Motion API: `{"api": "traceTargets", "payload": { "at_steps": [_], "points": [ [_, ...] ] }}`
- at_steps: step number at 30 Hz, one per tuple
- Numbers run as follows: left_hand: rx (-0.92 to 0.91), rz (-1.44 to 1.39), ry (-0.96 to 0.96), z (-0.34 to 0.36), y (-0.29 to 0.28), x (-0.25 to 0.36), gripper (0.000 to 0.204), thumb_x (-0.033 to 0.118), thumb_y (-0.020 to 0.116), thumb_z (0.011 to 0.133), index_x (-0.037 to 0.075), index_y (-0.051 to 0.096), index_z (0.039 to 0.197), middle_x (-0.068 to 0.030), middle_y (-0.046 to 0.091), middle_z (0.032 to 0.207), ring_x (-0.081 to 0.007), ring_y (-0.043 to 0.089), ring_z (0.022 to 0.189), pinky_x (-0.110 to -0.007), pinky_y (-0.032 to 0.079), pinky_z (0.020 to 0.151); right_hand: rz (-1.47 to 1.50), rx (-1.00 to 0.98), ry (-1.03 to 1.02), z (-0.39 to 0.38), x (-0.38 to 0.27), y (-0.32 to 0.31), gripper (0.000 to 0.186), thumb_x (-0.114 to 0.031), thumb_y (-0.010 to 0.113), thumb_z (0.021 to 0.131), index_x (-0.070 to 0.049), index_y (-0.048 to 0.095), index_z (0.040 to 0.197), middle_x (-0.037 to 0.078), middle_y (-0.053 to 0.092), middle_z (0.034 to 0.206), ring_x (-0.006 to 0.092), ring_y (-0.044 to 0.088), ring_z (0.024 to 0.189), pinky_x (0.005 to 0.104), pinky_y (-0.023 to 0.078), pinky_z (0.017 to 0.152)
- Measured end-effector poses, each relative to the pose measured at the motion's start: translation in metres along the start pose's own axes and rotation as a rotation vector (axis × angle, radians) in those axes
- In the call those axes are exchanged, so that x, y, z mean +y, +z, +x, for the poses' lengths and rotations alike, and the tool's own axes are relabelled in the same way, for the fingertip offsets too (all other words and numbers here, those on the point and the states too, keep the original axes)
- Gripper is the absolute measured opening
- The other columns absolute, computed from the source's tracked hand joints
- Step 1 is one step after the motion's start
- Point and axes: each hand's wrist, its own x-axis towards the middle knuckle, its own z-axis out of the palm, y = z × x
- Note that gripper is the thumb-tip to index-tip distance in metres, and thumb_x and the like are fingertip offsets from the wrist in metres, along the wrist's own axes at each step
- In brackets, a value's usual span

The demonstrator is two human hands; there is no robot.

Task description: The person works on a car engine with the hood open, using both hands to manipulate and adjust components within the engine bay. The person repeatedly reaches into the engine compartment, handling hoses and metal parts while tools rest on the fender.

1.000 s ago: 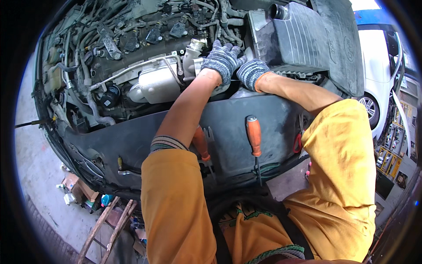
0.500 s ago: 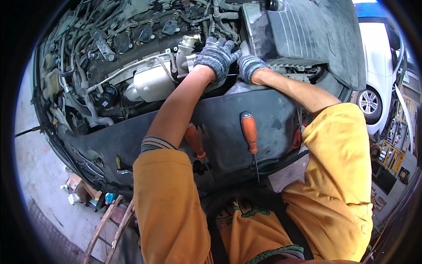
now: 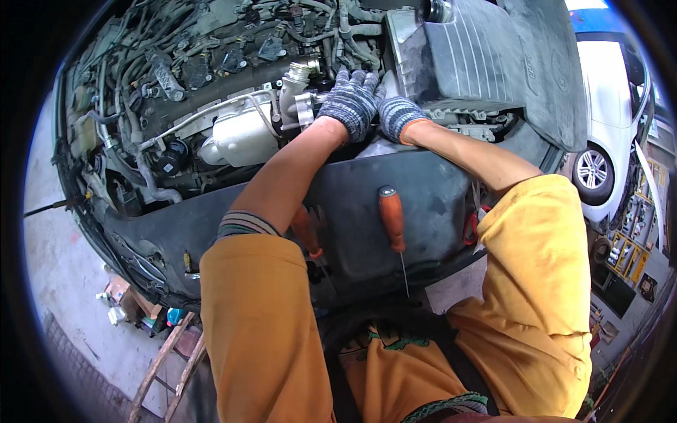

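Both my hands wear grey-and-white knitted gloves and reach into the engine bay, close together. My left hand lies back upward with its fingers stretched forward, beside a bare metal pipe outlet. Against it on the right, my right hand is curled closed at the near edge of the black air filter housing. Its fingertips, and whatever they grip, are hidden. A screwdriver with an orange handle lies on the dark front panel, and another orange-handled screwdriver rests partly behind my left forearm.
Red-handled pliers or scissors sit near my right sleeve. Left of my hands are a silver heat shield and exposed hoses. A wooden ladder stands at lower left. A white car is parked on the right.
My left hand has shifted slightly right and turned, now touching my right hand. The right hand has moved slightly left. A thin rod seen between them earlier is now hidden.
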Motion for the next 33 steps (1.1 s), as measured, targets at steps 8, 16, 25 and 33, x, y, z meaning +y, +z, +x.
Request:
{"api": "traceTargets", "payload": {
  "at_steps": [8,16,25,33],
  "points": [
    [0.002,-0.029,0.013,-0.003,-0.003,-0.001,0.054,0.035,0.052,0.083,0.007,0.05,0.128,-0.0206,0.045,0.131,-0.0359,0.04,0.125,-0.052,0.026,0.107,-0.089,0.147,-0.079,-0.003,-0.001,0.006,0.036,-0.019,0.045,0.088,0.005,0.058,0.112,0.028,0.064,0.097,0.0387,0.064,0.091,0.0448,0.052,0.078],
    [-0.021,-0.079,-0.005,-0.001,-0.001,-0.001,0.05,0.023,0.057,0.081,0.005,0.051,0.128,-0.0192,0.047,0.129,-0.0347,0.041,0.125,-0.056,0.027,0.106,-0.215,-0.017,-0.177,-0.014,-0.013,-0.014,0.032,-0.013,0.046,0.086,0.005,0.062,0.107,0.026,0.065,0.096,0.0373,0.066,0.088,0.045,0.053,0.075],
    [-0.016,-0.111,0.014,-0.004,-0.008,0.0,0.045,0.022,0.055,0.082,0.007,0.054,0.124,-0.0178,0.049,0.128,-0.0338,0.043,0.122,-0.054,0.029,0.105,-0.333,0.013,-0.442,-0.01,-0.012,-0.005,0.026,-0.011,0.049,0.082,0.001,0.069,0.092,0.025,0.066,0.094,0.0384,0.065,0.086,0.0464,0.052,0.076],
    [0.042,-0.081,0.02,-0.005,-0.001,-0.008,0.053,0.034,0.064,0.077,0.008,0.055,0.122,-0.0181,0.049,0.122,-0.0346,0.044,0.119,-0.051,0.031,0.103,0.281,-0.286,-0.101,0.001,0.0,-0.023,0.029,-0.024,0.053,0.084,-0.008,0.068,0.103,0.017,0.066,0.099,0.0326,0.063,0.09,0.0393,0.049,0.082]
  ]
}}
